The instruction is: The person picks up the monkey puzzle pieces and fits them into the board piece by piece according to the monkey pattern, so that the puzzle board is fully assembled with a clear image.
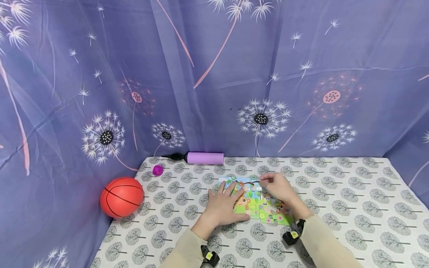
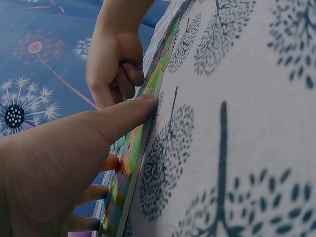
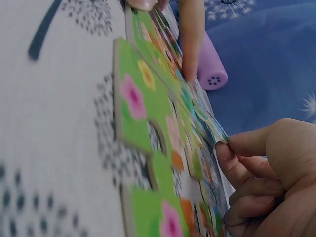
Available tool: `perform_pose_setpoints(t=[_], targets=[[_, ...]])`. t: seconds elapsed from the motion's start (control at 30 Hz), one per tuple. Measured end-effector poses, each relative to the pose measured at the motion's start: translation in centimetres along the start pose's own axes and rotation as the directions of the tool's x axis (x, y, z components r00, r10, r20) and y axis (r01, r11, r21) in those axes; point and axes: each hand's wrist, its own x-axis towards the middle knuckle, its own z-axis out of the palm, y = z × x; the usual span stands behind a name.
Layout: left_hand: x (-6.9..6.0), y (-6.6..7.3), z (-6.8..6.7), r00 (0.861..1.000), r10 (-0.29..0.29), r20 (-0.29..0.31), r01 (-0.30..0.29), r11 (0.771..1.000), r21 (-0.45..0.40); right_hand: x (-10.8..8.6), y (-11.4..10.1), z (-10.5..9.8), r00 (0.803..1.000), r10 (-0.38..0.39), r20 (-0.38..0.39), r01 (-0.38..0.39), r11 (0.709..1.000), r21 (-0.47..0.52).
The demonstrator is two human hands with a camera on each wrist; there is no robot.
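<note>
- At 2 o'clock from the left hand (image 1: 222, 206), the puzzle piece (image 3: 211, 126) is pinched in the right hand (image 1: 278, 188), the nearer one; can't tell its long axis from my feed.
- Left hand's splayed over the puzzle (image 1: 253, 203), which runs roughly 9-to-3.
- Tree-print desk (image 1: 187, 238), dandelion curtain (image 1: 214, 111) at 12, red ball (image 1: 121, 197) off at 9.
</note>
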Motion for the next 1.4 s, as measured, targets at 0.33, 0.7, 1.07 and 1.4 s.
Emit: perform_pose_setpoints(t=[0.33, 0.7, 1.07, 1.4], targets=[[-0.1, 0.0, -0.1, 1.0, 0.008, -0.007, -0.008, 1.0, 0.009, 0.8, -1.4, 1.6, 0.999, 0.049, 0.004, -0.049, 0.996, -0.075], [0.2, -0.1, 0.4, 1.0, 0.001, -0.001, -0.001, 1.0, 0.002, 1.2, -2.1, 2.2, 0.997, 0.071, 0.0, -0.071, 0.989, -0.127], [0.2, 0.0, 0.3, 1.0, -0.006, 0.009, 0.006, 1.0, 0.016, 1.4, -1.4, 2.1, 1.0, 0.01, -0.018, -0.013, 0.981, -0.195], [0.4, 0.4, 0.4, 1.0, -0.017, 0.007, 0.016, 0.999, 0.04, 1.4, -1.6, 2.1, 1.0, 0.012, -0.029, -0.017, 0.984, -0.177]])
